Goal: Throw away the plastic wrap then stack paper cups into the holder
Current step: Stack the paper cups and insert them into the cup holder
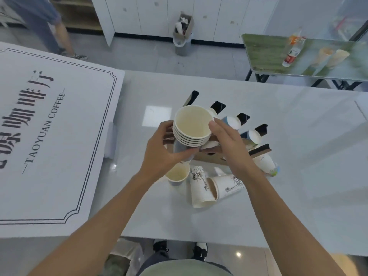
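While the left hand point(159, 150) has its fingers wrapped around a nested stack of paper cups point(191, 128) above the wooden holder point(215, 154) at mid-counter, the right hand point(229, 144) pinches its rim, and loose cups point(201, 186) lie toward the counter's point(298, 156) near edge.

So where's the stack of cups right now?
The stack of paper cups is mid-frame, held between the left hand and right hand, just above the wooden cup holder.
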